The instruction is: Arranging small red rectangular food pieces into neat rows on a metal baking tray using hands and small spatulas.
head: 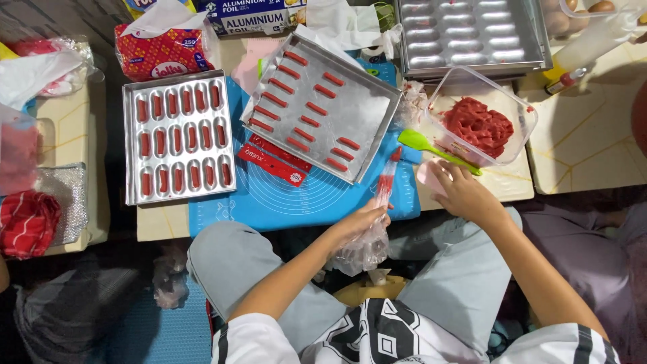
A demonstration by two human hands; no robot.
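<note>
Fingers (376,214) of the left hand (360,222) curl round a clear piping bag (377,222), pinching it abt mid-length; bag is nearly flat, streaked w/ red paste, its tip (395,155) pointing up toward the near right corner of the flat tray (323,108). Slack end of the bag hangs crumpled over the near edge of the blue mat (296,202), above the person's lap. Right hand (461,192) lies palm-down at the mat's right edge, fingers loosely together and bent on a small pink thing (426,172), partly hidden, can't tell what it is. Just beyond that hand, a green spatula (431,148) leans on the rim of a clear tub (519,108) w/ red paste (478,125) inside; tub sits on the pale table's right part. Flat tray sits tilted at the mat's far middle, w/ rows of short red piped sticks (303,101) on its left half, right half bare. A red packet (273,162) lies partly under the tray's near left corner. Left of the mat, a moulded metal tray (178,138) holds red-filled slots in 3 rows. Far right corner: a second moulded tray (472,34), slots unfilled. Far edge: a foil box (253,17), red tissue pack (162,50), crumpled white paper (344,23).
</note>
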